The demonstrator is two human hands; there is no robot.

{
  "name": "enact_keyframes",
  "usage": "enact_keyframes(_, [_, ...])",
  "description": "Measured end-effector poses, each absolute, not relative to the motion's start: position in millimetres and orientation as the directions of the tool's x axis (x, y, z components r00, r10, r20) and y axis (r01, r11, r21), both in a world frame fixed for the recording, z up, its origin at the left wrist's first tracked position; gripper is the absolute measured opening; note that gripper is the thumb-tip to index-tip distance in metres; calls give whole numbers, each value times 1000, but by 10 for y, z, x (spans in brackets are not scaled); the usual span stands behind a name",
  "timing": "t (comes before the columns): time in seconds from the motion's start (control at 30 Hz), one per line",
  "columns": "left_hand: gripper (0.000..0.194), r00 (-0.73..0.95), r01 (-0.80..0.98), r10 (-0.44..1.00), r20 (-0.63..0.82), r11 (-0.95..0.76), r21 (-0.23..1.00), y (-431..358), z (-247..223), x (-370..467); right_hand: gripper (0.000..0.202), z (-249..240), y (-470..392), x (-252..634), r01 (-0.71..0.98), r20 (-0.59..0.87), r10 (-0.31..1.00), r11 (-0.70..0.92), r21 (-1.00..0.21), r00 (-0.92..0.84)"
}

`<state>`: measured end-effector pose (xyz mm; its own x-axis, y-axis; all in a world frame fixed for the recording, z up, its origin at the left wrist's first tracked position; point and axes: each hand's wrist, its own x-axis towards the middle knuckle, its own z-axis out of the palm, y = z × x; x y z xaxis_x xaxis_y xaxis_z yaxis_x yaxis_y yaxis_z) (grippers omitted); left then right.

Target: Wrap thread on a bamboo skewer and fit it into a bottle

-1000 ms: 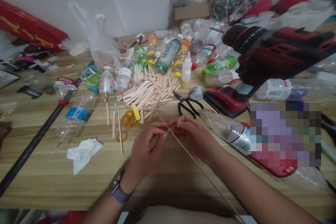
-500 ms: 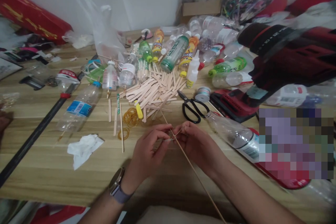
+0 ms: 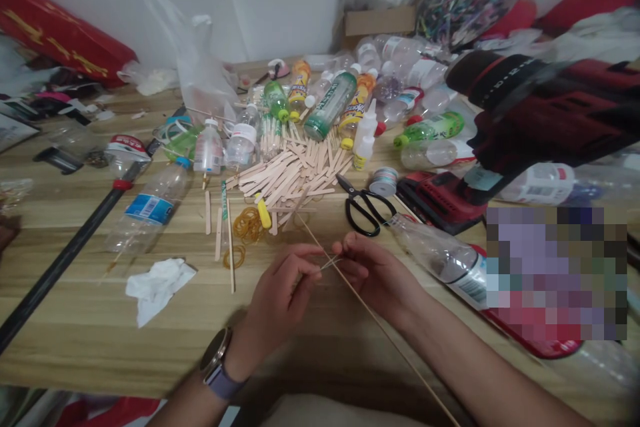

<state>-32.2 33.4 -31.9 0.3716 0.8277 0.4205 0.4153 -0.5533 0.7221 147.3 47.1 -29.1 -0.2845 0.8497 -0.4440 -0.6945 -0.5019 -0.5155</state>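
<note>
A long thin wooden stick (image 3: 380,330) runs slantwise between my hands, from the popsicle-stick pile down toward my body. A thin pale string (image 3: 331,263) crosses it, with its two ends leading to my fingers. My left hand (image 3: 293,283) pinches one end between thumb and forefinger, wearing a watch (image 3: 217,353) on the wrist. On the other side of the stick, my right hand (image 3: 373,270) pinches the other end, fingers curled. Whether a knot sits at the crossing is too small to tell.
Popsicle sticks (image 3: 285,177), rubber bands (image 3: 249,225), scissors (image 3: 367,207) and a spool (image 3: 383,181) lie beyond my hands. A red drill (image 3: 545,107) and a large bottle (image 3: 445,257) stand right. Crumpled tissue (image 3: 160,287) and a black pole (image 3: 65,257) lie left.
My hands have drawn slightly apart, and the string between them is pulled straighter across the stick. The stick's near end has shifted right.
</note>
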Motion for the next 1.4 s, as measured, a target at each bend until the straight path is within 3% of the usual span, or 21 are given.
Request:
enact_keyframes(0.07, [11,337,366,865,373,-485,794,309,-313,-304,30,-295,480,1465,-680,-467,830,-533,-503,-305])
enact_keyframes(0.17, [13,285,151,942,177,-227,962,290,-284,-248,33,-294,479,1456,-660,-485,815,-557,-503,-318])
enact_keyframes(0.27, [16,278,-42,961,10,2,999,294,-228,-185,37,-276,472,1458,-646,-474,824,-548,-531,-310])
enact_keyframes(0.4, [12,223,170,958,-180,144,975,291,-110,-130,38,-242,463,1477,-621,-421,864,-494,-608,-274])
enact_keyframes(0.6, [27,200,401,913,-357,256,880,322,-13,-76,36,-238,432,1490,-560,-361,905,-424,-712,-226])
enact_keyframes(0.77, [24,245,434,897,-368,238,869,365,-7,-54,33,-223,390,1462,-498,-346,919,-395,-772,-192])
enact_keyframes(1.0, [27,203,507,945,-257,123,853,318,-37,-36,29,-228,357,1424,-410,-295,951,-308,-859,-95])
enact_keyframes(1.23, [23,177,584,977,-116,-10,811,235,-100,-23,29,-212,331,1389,-344,-324,940,-342,-875,-111])
enact_keyframes(1.4, [21,159,603,984,-81,-32,797,218,-136,-44,28,-215,366,1485,-156,-345,915,-380,-912,-210])
